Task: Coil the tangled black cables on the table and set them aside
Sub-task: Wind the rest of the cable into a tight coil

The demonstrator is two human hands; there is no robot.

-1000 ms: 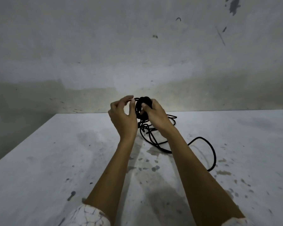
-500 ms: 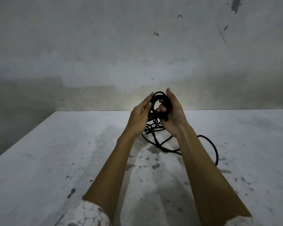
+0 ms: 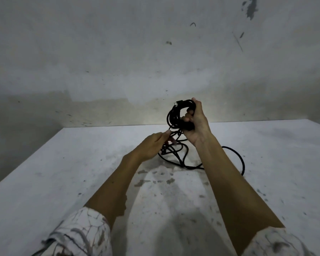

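1. Head view: the right hand (image 3: 196, 124) grips a wound coil of black cable (image 3: 177, 115), fingers curled through its loops, raised above the counter (image 3: 63, 172).
2. The left hand (image 3: 151, 145), at 8 o'clock from the coil, pinches a strand just below it.
3. The loose cable (image 3: 236, 157) lies tangled on the counter, trailing toward 4 o'clock behind the right forearm.

Both bare forearms reach forward from rolled white patterned sleeves (image 3: 78, 235). The right hand (image 3: 196, 124) is raised, fingers curled round a coil of black cable (image 3: 175, 115); the lower left hand (image 3: 151, 145) pinches a loose strand
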